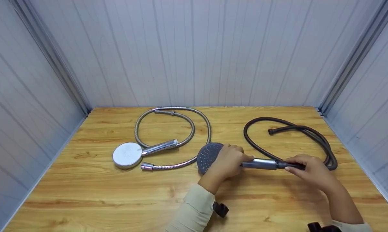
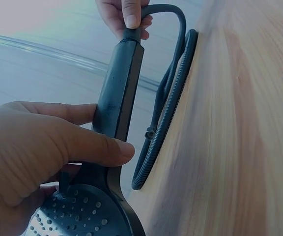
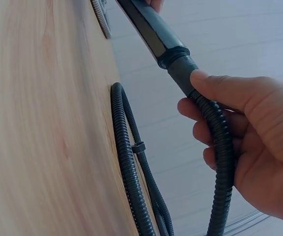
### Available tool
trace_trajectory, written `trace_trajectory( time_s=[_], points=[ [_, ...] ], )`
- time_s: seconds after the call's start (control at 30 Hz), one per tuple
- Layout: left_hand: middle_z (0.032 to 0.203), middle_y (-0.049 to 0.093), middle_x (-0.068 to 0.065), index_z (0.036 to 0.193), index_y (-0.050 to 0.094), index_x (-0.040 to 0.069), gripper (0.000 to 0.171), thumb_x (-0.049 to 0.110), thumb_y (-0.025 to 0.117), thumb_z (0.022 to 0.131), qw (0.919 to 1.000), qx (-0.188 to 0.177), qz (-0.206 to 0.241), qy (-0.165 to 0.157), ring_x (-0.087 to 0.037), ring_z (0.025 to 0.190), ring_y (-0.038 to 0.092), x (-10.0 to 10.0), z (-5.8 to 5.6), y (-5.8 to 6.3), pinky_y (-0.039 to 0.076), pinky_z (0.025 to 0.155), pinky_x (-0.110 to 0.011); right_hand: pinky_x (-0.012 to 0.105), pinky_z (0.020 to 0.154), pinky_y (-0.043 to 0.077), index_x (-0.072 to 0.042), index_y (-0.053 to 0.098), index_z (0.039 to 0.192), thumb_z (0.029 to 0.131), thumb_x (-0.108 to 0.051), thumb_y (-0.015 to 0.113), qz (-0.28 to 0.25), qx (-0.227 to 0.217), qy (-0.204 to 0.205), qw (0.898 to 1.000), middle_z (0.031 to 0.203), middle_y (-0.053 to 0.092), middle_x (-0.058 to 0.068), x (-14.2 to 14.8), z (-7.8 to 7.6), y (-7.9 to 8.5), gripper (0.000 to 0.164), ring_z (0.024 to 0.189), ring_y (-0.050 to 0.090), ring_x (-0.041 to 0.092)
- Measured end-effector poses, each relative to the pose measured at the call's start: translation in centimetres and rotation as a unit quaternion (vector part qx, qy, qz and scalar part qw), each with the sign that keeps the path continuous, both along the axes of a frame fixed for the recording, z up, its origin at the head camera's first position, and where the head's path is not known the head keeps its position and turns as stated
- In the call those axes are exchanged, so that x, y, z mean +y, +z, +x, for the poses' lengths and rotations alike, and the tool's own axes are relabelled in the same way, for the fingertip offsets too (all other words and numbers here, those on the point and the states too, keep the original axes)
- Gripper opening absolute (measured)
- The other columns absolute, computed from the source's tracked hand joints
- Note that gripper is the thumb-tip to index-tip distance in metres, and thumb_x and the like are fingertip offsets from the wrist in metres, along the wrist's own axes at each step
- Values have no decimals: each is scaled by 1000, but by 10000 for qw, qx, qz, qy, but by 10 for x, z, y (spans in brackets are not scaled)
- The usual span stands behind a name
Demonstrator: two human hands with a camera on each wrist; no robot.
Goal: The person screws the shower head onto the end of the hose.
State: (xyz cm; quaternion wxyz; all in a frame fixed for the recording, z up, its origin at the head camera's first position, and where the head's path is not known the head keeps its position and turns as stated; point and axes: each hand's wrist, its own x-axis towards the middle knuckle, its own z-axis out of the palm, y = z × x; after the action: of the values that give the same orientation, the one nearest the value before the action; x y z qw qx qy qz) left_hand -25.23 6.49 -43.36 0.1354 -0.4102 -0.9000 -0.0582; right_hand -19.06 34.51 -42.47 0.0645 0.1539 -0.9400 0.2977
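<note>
My left hand (image 1: 229, 161) grips a dark shower head (image 1: 208, 156) near the base of its handle (image 2: 117, 93), thumb across the front. The nozzle face points up toward the head camera, partly covered by my fingers. At the handle's far end, my right hand (image 1: 313, 170) pinches the end fitting of a black shower hose (image 3: 220, 147) between thumb and fingers. In the right wrist view that fitting (image 3: 183, 73) meets the handle's collar in line with it. The rest of the hose loops over the table on the right, its other end (image 1: 271, 131) lying loose.
On the left of the wooden table (image 1: 116, 199) lies a chrome shower head (image 1: 127, 155) with a white face. A silver metal hose (image 1: 210, 129) coils behind it, one end fitting (image 1: 147, 166) in front. Pale panel walls (image 1: 194, 51) stand at the back and sides.
</note>
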Motion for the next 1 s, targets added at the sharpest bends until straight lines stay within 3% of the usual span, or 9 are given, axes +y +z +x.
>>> trace_trajectory(
  time_s=[0.23,0.4,0.67,1.0],
  points=[
    [96,69,5,118,71,36,39,22,77,82,10000,46,29,-56,-12,85,58,2,0,-2,40,76,-28,27,61,45,-4,73,109,93,-24,67,146,-344,205,9991,99,69,5,5,-1,2,26,75,55,8],
    [95,68,4,118,71,36,40,22,78,82,10000,7,52,-63,-12,83,57,1,0,-1,39,75,-28,27,63,48,-4,70,113,92,-24,68,14,-371,131,9992,99,69,5,3,-1,0,29,77,57,10],
    [94,68,4,119,71,36,42,25,79,80,10000,-64,-72,19,-13,82,57,-1,-2,1,38,74,-28,27,63,47,-13,69,105,82,-11,79,-495,59,176,9986,95,68,-1,-2,-1,-5,26,76,56,12],
    [93,68,5,119,70,36,42,24,80,80,10000,11,-74,2,-13,80,56,-1,0,3,37,72,-27,25,64,50,-12,73,104,83,-9,76,-511,240,205,9982,95,70,0,-2,0,-7,21,77,60,7]
  ],
)
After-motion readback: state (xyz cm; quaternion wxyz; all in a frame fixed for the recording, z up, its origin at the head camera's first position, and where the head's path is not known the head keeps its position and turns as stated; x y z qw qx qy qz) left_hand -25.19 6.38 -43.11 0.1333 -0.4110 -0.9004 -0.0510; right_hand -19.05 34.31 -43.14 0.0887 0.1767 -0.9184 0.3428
